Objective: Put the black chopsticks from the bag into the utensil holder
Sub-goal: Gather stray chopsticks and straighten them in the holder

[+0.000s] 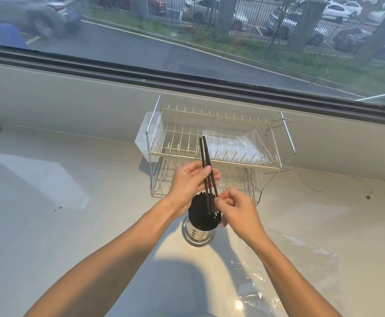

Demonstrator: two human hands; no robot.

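My left hand (188, 181) grips a few black chopsticks (204, 154) near their middle, their upper ends pointing up toward the rack. Their lower ends hang just over the steel utensil holder (198, 233), which stands on the counter filled with several black chopsticks. My right hand (237, 208) pinches the lower part of the held chopsticks, right above the holder's rim. A clear plastic bag (285, 266) lies flat on the counter to the right of my right forearm.
A two-tier wire dish rack (276, 143) stands behind the holder against the window sill, with a clear bag (232, 145) lying in its top tier and a white plastic cup (145, 138) hung on its left side. A thin white cord (328, 179) lies at the right.
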